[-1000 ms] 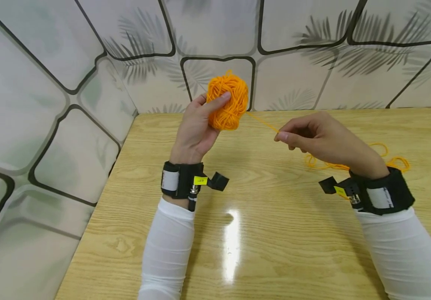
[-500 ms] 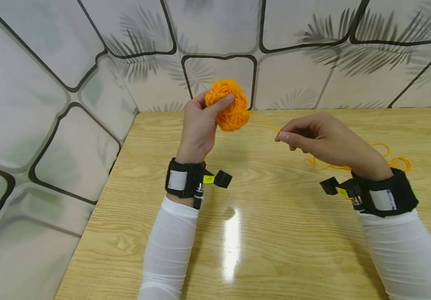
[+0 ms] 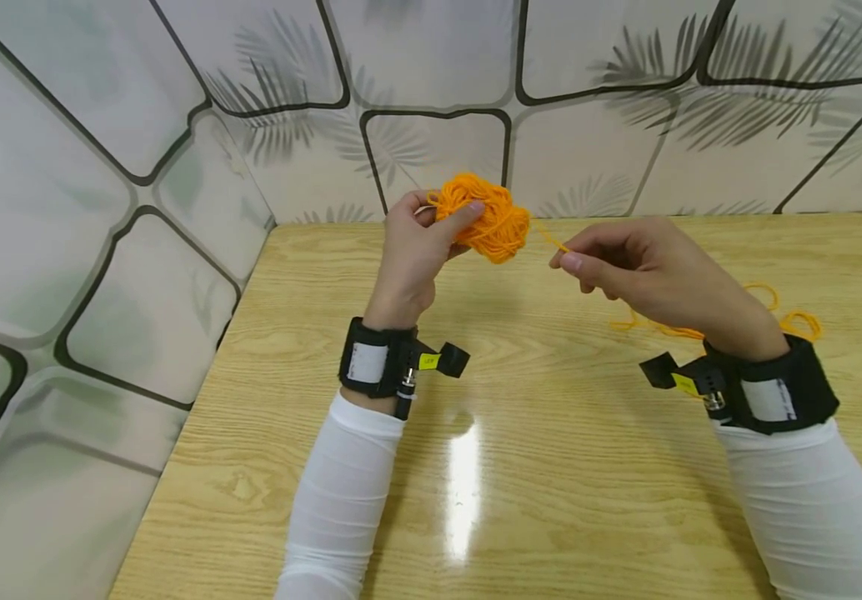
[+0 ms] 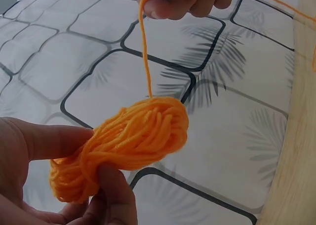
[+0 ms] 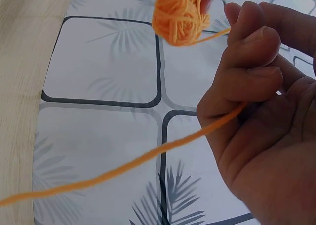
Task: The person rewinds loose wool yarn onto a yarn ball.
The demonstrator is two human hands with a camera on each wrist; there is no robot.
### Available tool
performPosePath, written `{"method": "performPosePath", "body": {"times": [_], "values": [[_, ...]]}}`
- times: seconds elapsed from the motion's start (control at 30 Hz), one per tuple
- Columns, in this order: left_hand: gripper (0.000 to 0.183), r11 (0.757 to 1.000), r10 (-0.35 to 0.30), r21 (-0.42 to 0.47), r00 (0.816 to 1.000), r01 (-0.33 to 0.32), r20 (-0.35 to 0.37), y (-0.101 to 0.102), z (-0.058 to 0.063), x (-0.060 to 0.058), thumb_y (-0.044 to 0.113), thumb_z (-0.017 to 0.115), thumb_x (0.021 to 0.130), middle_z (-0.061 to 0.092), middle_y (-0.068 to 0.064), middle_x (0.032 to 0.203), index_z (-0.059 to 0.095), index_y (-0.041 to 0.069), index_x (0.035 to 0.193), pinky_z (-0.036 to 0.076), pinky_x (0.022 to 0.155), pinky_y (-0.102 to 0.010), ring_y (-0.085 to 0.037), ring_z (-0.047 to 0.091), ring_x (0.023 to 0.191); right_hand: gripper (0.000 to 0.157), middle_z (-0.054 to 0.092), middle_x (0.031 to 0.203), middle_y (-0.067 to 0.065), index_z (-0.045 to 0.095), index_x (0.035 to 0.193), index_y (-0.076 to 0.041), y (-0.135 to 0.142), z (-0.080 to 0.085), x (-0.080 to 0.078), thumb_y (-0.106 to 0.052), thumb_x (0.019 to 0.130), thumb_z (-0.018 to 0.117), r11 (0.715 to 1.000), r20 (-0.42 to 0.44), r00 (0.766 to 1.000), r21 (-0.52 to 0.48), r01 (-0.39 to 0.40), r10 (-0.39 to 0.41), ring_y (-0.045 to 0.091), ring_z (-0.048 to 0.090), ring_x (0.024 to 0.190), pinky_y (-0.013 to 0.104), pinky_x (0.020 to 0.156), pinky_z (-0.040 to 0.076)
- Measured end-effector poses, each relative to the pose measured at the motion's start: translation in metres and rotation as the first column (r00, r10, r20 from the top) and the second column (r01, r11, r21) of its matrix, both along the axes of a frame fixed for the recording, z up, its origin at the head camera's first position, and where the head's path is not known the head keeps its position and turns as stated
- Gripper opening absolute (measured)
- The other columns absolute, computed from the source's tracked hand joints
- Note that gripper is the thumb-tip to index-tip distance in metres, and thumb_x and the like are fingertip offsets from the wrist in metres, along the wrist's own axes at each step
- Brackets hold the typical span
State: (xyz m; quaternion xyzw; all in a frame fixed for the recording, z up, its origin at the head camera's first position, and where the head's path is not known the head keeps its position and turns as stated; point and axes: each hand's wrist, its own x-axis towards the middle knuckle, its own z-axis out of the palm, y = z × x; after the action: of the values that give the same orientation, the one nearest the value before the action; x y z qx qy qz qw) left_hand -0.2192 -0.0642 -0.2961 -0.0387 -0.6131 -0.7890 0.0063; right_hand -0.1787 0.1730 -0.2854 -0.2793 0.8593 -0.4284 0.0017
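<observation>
An orange yarn ball (image 3: 487,221), oblong and loosely wound, is held up above the far edge of the table. My left hand (image 3: 414,254) grips its left end between thumb and fingers, as the left wrist view also shows on the yarn ball (image 4: 143,131). One yarn strand (image 3: 551,239) runs from the ball to my right hand (image 3: 649,271), which pinches it between thumb and forefinger. In the right wrist view the strand (image 5: 123,166) comes out below the curled fingers and trails off to the left.
Loose loops of orange yarn (image 3: 802,323) lie on the wooden table (image 3: 536,475) behind and beside the right wrist. A patterned wall (image 3: 581,158) rises along the table's far edge, and another wall (image 3: 93,333) stands at the left.
The left hand has moved slightly right and turned the yarn ball from upright to tilted, its right end lower. The strand between the hands is shorter; the right hand has barely moved.
</observation>
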Motion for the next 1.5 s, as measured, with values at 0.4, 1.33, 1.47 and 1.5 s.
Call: {"method": "performPosePath", "body": {"times": [0.4,1.33,1.47,1.5], "values": [[0.035,0.956,-0.215,0.22,0.974,0.194,0.072,0.017,-0.005,0.002,0.0,0.061,0.083,0.052,-0.016,0.118,0.052,-0.001,0.118,0.047,0.086,-0.036,-0.026,0.057,0.105,0.018,0.056,0.073,0.002,0.065,0.103,-0.022,-0.005,-0.001,0.0,-0.022,0.096,0.047,0.998,-0.063,0.996,-0.035,-0.06,0.058,0.016,0.046,0.058,0.029,0.047,0.039],[0.041,0.795,-0.502,0.407,0.864,0.45,0.026,0.005,-0.002,0.0,0.004,0.054,0.087,0.047,-0.014,0.117,0.045,0.0,0.127,0.043,0.089,-0.038,-0.026,0.049,0.101,0.023,0.054,0.069,-0.004,0.064,0.094,-0.019,-0.014,-0.006,0.001,-0.022,0.099,0.042,0.991,-0.075,0.989,-0.038,-0.131,0.128,0.014,0.047,0.061,0.028,0.049,0.041],[0.046,0.718,-0.601,0.433,0.799,0.545,-0.009,-0.002,0.001,0.001,0.001,0.054,0.084,0.047,-0.014,0.117,0.044,0.0,0.129,0.04,0.094,-0.044,-0.028,0.05,0.101,0.022,0.053,0.07,-0.002,0.063,0.094,-0.017,-0.009,-0.005,0.0,-0.021,0.099,0.042,0.993,-0.074,0.991,-0.033,-0.113,0.11,0.014,0.046,0.059,0.029,0.048,0.039],[0.046,0.702,-0.617,0.439,0.786,0.56,-0.016,-0.003,0.001,0.001,0.0,0.054,0.084,0.047,-0.014,0.117,0.044,0.0,0.129,0.039,0.094,-0.045,-0.028,0.05,0.102,0.022,0.053,0.07,-0.001,0.063,0.093,-0.017,-0.008,-0.004,0.0,-0.022,0.099,0.042,0.994,-0.068,0.992,-0.033,-0.105,0.103,0.015,0.045,0.058,0.029,0.047,0.039]]}}
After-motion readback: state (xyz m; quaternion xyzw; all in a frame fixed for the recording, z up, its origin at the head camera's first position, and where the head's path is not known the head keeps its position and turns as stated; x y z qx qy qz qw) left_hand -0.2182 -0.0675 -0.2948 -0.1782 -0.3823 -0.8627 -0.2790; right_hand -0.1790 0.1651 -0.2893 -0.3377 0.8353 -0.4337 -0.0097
